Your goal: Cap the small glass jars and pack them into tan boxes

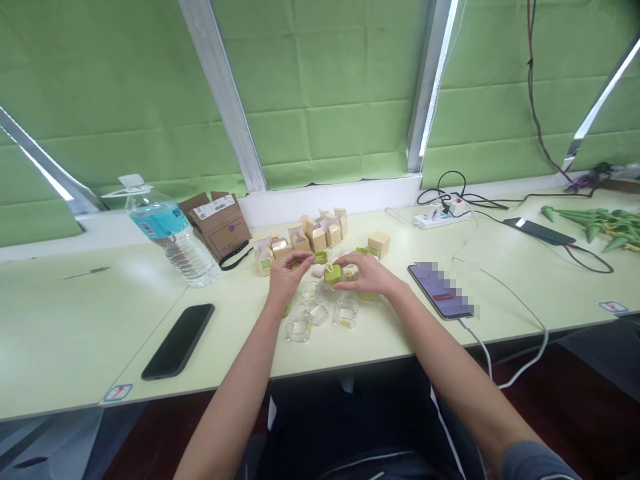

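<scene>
My right hand [367, 273] is closed on a small green case [333, 272] with a pale part beside it, held just above the table [80, 320]. My left hand [286, 272] hovers to its left, fingers curled and pinched toward the case; whether anything is in them is too small to tell. Below both hands stand several small clear plastic cups [320, 310]. Behind them sits a cluster of small tan boxes [305, 237], some with open flaps, and one closed tan box [379, 243].
A tilted water bottle [167, 230] and brown cardboard packs [220, 223] lie at the left back. A black phone [179, 340] lies left, a lit phone [443, 290] on a white cable right. A power strip [443, 217], another phone [539, 231] and green cones [600, 223] sit far right.
</scene>
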A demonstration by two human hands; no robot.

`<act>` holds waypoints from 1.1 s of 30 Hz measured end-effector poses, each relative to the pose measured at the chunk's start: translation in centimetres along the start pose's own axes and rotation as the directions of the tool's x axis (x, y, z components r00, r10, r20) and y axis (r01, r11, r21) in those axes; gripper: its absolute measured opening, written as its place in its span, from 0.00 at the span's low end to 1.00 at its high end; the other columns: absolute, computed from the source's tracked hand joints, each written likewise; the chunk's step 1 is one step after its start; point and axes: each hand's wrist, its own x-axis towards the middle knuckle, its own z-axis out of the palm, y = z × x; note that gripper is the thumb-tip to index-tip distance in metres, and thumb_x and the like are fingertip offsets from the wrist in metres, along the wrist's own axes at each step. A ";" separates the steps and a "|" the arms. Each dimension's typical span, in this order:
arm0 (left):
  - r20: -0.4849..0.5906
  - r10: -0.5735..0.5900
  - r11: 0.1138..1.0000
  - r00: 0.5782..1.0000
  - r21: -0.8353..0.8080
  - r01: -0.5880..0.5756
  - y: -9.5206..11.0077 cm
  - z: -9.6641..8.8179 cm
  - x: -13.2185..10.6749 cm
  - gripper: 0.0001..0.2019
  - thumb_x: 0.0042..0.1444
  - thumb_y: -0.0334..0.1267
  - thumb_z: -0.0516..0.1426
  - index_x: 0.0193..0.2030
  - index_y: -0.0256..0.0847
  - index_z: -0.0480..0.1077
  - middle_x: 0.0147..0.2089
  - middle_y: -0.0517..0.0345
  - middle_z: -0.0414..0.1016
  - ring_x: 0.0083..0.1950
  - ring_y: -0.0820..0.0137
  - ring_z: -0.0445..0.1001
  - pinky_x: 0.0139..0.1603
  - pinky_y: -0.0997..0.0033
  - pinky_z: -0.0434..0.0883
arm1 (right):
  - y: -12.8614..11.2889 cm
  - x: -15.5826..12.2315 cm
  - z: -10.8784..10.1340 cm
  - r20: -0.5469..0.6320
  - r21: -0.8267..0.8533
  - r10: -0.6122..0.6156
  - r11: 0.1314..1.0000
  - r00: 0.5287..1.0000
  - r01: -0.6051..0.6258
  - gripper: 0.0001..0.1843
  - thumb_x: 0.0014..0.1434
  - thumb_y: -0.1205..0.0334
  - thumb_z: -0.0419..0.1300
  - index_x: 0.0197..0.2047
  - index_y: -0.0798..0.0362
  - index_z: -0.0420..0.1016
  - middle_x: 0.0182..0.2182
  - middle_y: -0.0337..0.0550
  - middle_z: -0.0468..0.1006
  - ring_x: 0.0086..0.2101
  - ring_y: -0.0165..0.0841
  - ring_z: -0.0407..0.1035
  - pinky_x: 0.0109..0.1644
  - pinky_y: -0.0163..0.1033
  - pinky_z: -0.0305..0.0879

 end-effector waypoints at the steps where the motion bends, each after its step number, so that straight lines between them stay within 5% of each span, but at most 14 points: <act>1: -0.080 0.012 1.000 0.997 0.016 -0.011 -0.1 -0.6 0.4 0.16 0.52 0.49 0.67 0.38 0.38 0.79 0.40 0.51 0.82 0.40 0.67 0.79 0.47 0.64 0.77 | 0.2 0.0 0.1 -0.027 0.003 0.001 1.000 1.000 -0.001 0.26 0.52 0.47 0.72 0.52 0.49 0.79 0.47 0.46 0.83 0.47 0.42 0.77 0.54 0.47 0.71; 4: -0.277 0.077 0.988 0.958 0.153 -0.035 -1.0 -2.9 1.8 0.14 0.53 0.47 0.65 0.39 0.38 0.77 0.42 0.53 0.80 0.42 0.68 0.78 0.47 0.67 0.75 | 0.7 0.0 0.2 -0.097 0.027 0.010 1.000 0.995 -0.008 0.27 0.53 0.47 0.72 0.53 0.48 0.79 0.48 0.46 0.82 0.48 0.42 0.77 0.55 0.49 0.71; 7: -0.468 0.135 0.961 0.873 0.276 -0.001 -3.1 -5.8 3.0 0.14 0.54 0.46 0.64 0.43 0.40 0.76 0.47 0.53 0.77 0.46 0.67 0.76 0.50 0.66 0.74 | 0.9 0.0 0.3 -0.129 0.058 0.017 0.998 0.991 -0.010 0.28 0.53 0.47 0.72 0.54 0.49 0.78 0.49 0.47 0.82 0.48 0.42 0.77 0.55 0.48 0.73; 10: -0.586 0.040 0.975 0.810 0.201 0.098 -6.0 -8.2 3.8 0.16 0.52 0.43 0.65 0.46 0.40 0.73 0.50 0.51 0.75 0.51 0.65 0.74 0.57 0.61 0.72 | 0.9 0.0 0.4 -0.140 0.083 0.014 0.997 0.990 -0.003 0.28 0.53 0.48 0.72 0.55 0.48 0.78 0.50 0.47 0.82 0.48 0.41 0.76 0.55 0.48 0.73; 13: -0.597 -0.143 0.977 0.790 0.041 0.209 -8.7 -9.4 4.3 0.25 0.48 0.36 0.66 0.54 0.42 0.68 0.56 0.48 0.72 0.58 0.62 0.72 0.65 0.56 0.67 | 0.9 0.1 0.4 -0.152 0.084 0.014 0.996 0.988 -0.001 0.28 0.53 0.48 0.72 0.54 0.48 0.78 0.49 0.46 0.82 0.47 0.41 0.77 0.54 0.48 0.73; 18: -0.388 -0.258 0.956 0.885 0.032 0.292 -10.6 -9.1 3.9 0.36 0.46 0.30 0.65 0.63 0.46 0.61 0.62 0.44 0.69 0.65 0.58 0.69 0.65 0.54 0.67 | 0.9 0.0 0.4 -0.157 0.092 0.019 0.996 0.987 -0.004 0.28 0.52 0.48 0.72 0.54 0.48 0.78 0.48 0.46 0.82 0.46 0.39 0.76 0.52 0.47 0.74; 22: -0.352 -0.158 0.959 0.922 0.167 0.229 -10.4 -9.0 3.3 0.35 0.47 0.32 0.66 0.63 0.45 0.61 0.57 0.45 0.73 0.58 0.60 0.73 0.62 0.54 0.70 | 1.1 0.0 0.6 -0.152 0.105 0.032 0.994 0.988 -0.016 0.29 0.52 0.47 0.72 0.54 0.49 0.78 0.48 0.47 0.82 0.46 0.40 0.76 0.53 0.48 0.74; 26: -0.458 -0.052 0.943 0.888 0.270 0.195 -8.9 -9.3 3.4 0.33 0.47 0.35 0.67 0.61 0.44 0.63 0.53 0.48 0.74 0.53 0.62 0.75 0.58 0.56 0.71 | 1.3 0.0 0.7 -0.151 0.129 0.058 0.991 0.987 -0.038 0.29 0.52 0.47 0.73 0.55 0.47 0.78 0.49 0.47 0.82 0.48 0.41 0.76 0.54 0.49 0.75; 30: -0.546 0.040 0.979 0.837 0.189 0.077 -6.6 -8.6 3.3 0.36 0.48 0.41 0.68 0.63 0.46 0.59 0.51 0.50 0.72 0.48 0.66 0.77 0.48 0.66 0.74 | 1.1 0.1 0.7 -0.182 0.172 0.063 0.985 0.981 -0.031 0.29 0.51 0.49 0.73 0.55 0.47 0.77 0.49 0.46 0.82 0.48 0.40 0.77 0.55 0.49 0.76; 33: -0.536 0.084 0.995 0.840 0.090 -0.043 -4.4 -7.2 2.9 0.39 0.50 0.45 0.67 0.65 0.47 0.53 0.50 0.51 0.72 0.45 0.67 0.78 0.47 0.67 0.75 | 0.7 0.2 0.5 -0.215 0.231 0.055 0.973 0.975 -0.004 0.29 0.51 0.50 0.73 0.55 0.48 0.77 0.51 0.46 0.81 0.48 0.39 0.77 0.56 0.49 0.76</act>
